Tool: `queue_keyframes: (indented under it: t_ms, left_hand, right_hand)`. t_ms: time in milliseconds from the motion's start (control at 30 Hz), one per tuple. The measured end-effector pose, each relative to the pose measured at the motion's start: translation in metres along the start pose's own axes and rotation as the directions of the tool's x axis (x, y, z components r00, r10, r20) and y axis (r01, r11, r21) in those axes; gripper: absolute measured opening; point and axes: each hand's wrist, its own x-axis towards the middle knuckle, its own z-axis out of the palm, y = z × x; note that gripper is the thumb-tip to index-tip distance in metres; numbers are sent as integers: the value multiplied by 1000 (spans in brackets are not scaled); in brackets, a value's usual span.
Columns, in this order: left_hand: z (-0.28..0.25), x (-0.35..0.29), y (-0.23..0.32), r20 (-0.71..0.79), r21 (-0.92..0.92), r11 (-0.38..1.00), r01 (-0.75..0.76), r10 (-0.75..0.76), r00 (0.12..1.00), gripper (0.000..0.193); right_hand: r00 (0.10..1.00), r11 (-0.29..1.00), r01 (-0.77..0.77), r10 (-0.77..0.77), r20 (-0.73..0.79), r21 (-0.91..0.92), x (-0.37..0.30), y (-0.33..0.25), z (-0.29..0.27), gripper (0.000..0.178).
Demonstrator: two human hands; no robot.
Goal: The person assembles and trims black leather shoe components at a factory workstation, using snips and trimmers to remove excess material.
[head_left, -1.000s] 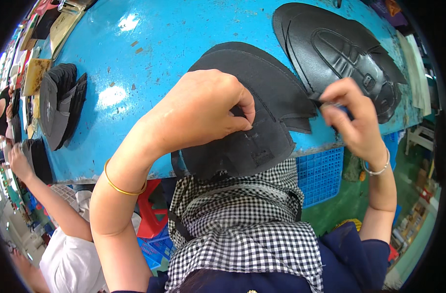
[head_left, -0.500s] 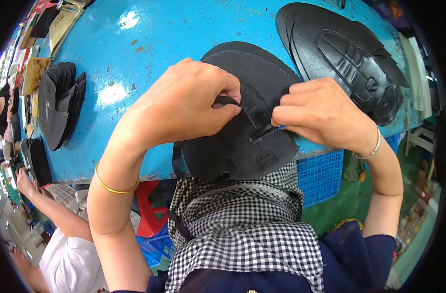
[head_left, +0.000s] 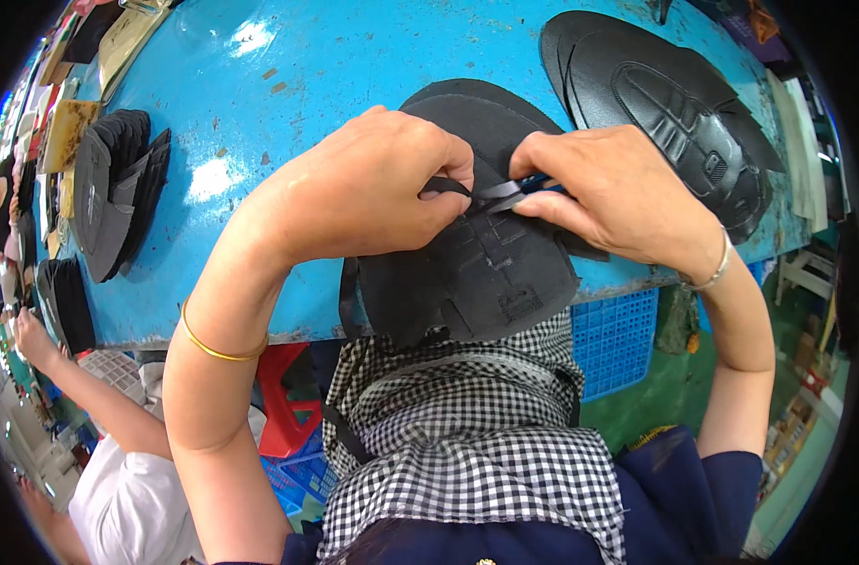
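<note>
Over a black shoe upper piece (head_left: 420, 292), lying at the table's near edge, my left hand (head_left: 373, 184) pinches a narrow black strip (head_left: 444, 186) between thumb and fingers. From the right, my right hand (head_left: 618, 193) grips small thread snips (head_left: 505, 193) with blue on the handle. Their parted metal blades point left and reach to the strip by my left fingertips. Stitch lines and a small rectangular stitched patch show on the upper piece. Its middle is partly hidden under my hands.
Glossy black upper pieces (head_left: 655, 104) lie stacked at the far right of the blue table (head_left: 288, 122). More dark cut pieces (head_left: 114, 198) stand in piles at the left. A blue crate (head_left: 618, 344) and a red stool (head_left: 283, 405) are below. A co-worker's arm (head_left: 100, 400) reaches in at lower left.
My right hand has moved up and left, turning so that the snips' blades now show at the strip. My left hand keeps its pinch and has barely moved.
</note>
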Motion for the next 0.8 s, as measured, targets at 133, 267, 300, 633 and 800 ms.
queue_keyframes:
  t_ms: [133, 267, 300, 633, 800]
  left_hand:
    - [3, 0, -4, -4, 15, 1000, -22, 22, 1000, 14]
    - [7, -6, -12, -121, -164, 986, -35, 15, 993, 15]
    - [5, -9, -14, -123, -166, 986, -29, 8, 992, 15]
    - [-48, -53, -18, -641, -593, 768, -241, -269, 719, 32]
    - [-51, -65, 3, -651, -371, 921, -124, -162, 742, 23]
  right_hand:
    - [999, 999, 38, -38, 32, -15, 5, 1, 3, 24]
    - [1000, 1000, -12, 13, -24, 7, 2, -5, -8, 24]
    - [994, 997, -53, 57, -89, 51, 0, -11, -10, 24]
    - [998, 829, 32, -58, -30, -558, -12, -89, 47, 16]
    - [935, 949, -229, 276, -222, 217, 1, -52, 18, 24]
